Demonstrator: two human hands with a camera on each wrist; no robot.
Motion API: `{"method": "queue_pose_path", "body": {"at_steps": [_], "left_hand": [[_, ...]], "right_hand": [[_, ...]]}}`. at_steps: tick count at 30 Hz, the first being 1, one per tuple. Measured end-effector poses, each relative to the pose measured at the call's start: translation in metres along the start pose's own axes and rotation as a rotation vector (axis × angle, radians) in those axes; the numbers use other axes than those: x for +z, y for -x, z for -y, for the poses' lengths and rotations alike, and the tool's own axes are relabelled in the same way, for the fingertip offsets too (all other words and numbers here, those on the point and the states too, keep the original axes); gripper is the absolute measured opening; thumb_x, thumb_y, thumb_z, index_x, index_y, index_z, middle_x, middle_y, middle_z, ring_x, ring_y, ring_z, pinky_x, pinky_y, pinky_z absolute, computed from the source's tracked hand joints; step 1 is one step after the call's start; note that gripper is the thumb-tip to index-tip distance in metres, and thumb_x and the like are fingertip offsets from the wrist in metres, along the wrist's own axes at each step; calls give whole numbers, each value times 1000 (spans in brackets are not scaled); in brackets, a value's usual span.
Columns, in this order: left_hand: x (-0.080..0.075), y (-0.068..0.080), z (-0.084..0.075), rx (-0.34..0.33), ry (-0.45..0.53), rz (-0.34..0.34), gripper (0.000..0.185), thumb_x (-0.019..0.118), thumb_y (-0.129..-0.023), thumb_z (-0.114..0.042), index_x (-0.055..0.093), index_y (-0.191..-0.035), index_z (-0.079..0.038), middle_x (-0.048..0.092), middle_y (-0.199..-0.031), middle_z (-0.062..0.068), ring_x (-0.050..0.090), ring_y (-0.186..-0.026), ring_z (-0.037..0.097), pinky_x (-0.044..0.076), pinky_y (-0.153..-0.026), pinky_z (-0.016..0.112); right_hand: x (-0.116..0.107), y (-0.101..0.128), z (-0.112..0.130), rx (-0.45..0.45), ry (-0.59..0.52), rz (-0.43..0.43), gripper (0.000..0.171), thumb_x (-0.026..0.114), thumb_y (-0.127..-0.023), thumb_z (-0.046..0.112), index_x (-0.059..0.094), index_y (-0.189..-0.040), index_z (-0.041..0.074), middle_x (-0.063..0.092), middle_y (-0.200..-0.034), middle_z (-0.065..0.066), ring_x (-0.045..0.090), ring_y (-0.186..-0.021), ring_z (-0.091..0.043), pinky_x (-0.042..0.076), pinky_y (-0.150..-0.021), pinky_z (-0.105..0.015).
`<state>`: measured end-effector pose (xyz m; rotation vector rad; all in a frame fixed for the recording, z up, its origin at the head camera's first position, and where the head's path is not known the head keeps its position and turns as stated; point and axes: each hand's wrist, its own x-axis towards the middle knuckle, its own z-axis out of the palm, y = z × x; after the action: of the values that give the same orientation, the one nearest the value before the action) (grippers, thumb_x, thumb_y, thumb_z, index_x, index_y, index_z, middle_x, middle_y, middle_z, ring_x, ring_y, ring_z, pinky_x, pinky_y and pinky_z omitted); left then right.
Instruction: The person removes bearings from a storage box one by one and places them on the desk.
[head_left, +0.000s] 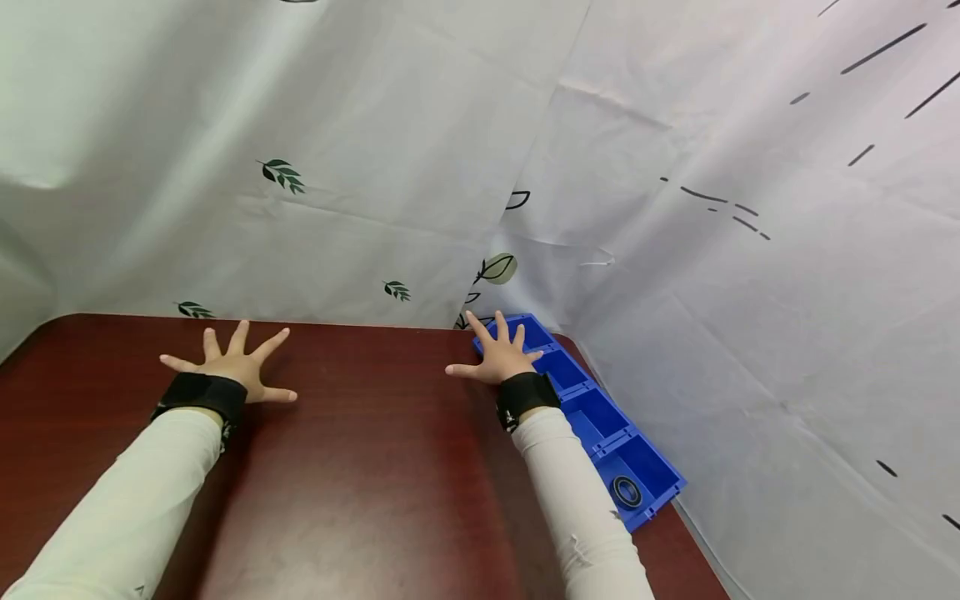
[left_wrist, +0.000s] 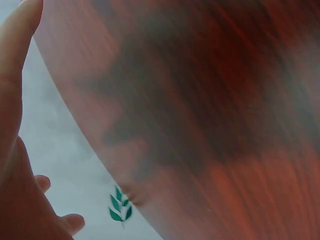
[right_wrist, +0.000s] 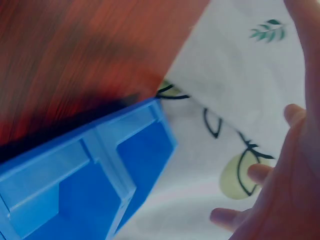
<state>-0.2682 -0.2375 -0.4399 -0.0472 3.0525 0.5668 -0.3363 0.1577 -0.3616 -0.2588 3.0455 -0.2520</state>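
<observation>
Head view: right hand [head_left: 501, 360] beside blue tray [head_left: 600, 417]

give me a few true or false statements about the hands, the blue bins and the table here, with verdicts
1. The left hand lies with fingers spread on the dark red wooden table. True.
2. The right hand grips a black ring. False: it holds nothing, its fingers are spread beside the row of blue plastic bins.
3. The black ring lies in the blue bin nearest the person. True.
4. The blue bins stand at the table's left edge. False: they run along its right edge, by the white leaf-printed curtain.
5. Both wrists wear black straps. True.
</observation>
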Motion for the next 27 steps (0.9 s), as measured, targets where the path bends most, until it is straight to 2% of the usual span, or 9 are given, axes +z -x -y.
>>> {"method": "queue_pose_path", "body": {"at_steps": [7,12,14,17,21,24,27], "left_hand": [[9,12,11,-70,38,128,124,60,-54,-86,7,-152,-31,-5,-151,32,-15,-127,69,-2,-69,90],[20,25,10,-7,13,171,118,57,-62,-84,12,-152,-22,2,-146,41,-7,-121,76,10,-82,87],[21,29,10,4,3,179,116,58,-63,-83,14,-151,-22,3,-145,42,-7,-121,76,11,-84,87],[22,35,8,-17,-8,194,117,59,-61,-83,16,-151,-22,1,-147,39,-11,-123,73,9,-79,89],[21,38,6,-51,-3,201,118,60,-59,-83,16,-151,-23,-3,-149,35,-15,-125,70,5,-72,90],[23,40,3,-67,4,194,118,61,-59,-83,15,-151,-25,-3,-150,33,-16,-126,69,3,-69,91],[26,44,-3,-79,12,197,118,61,-58,-83,16,-151,-25,-4,-151,32,-16,-127,68,3,-69,91]], "right_hand": [[-3,10,-8,22,-55,18,103,71,-68,66,0,-142,60,-8,-160,-4,-3,-142,-52,5,-93,-83],[-2,25,-21,33,-48,15,97,73,-75,53,5,-143,58,-9,-160,-4,-4,-141,-52,4,-93,-84],[-3,33,-28,29,-43,5,92,72,-78,50,10,-145,54,-9,-160,-5,-3,-141,-53,4,-92,-84],[-6,43,-38,23,-39,-3,78,67,-84,47,21,-147,46,-2,-160,-7,1,-141,-53,8,-93,-84],[-9,53,-53,12,-23,1,57,58,-91,42,37,-144,35,15,-157,-14,15,-139,-51,25,-96,-77],[-11,62,-66,1,-12,2,49,55,-93,40,45,-140,29,27,-151,-19,26,-134,-51,37,-94,-69],[-10,75,-83,-2,-8,0,46,54,-94,37,48,-138,23,35,-146,-22,34,-129,-54,40,-91,-66]]}}
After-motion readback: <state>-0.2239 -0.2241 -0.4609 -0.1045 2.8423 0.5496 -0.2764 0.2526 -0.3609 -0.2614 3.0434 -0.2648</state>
